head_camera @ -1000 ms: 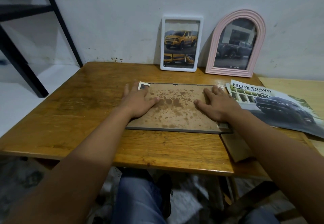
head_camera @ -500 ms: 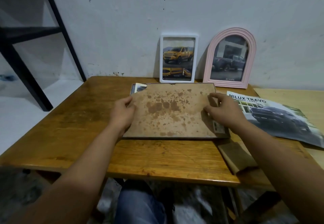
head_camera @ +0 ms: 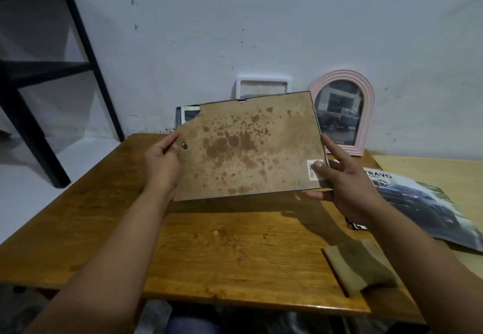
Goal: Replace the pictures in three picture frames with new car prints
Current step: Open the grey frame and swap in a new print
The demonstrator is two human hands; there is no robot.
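Gripping picture frame (head_camera: 251, 148) by short ends: my left hand (head_camera: 162, 163) and right hand (head_camera: 347, 184) pinch it, stained back facing me, long axis left-right, tilted upright above table (head_camera: 235, 250).

"TRAVO" is read in dark capitals on the car brochure (head_camera: 418, 197); a barcode sticker (head_camera: 312, 169) on the frame backing (head_camera: 243, 145) is illegible.

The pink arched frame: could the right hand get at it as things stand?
Probably not at once. The right hand grips the lifted stained frame, whose corner overlaps the pink arched frame in view; it would first have to let go.
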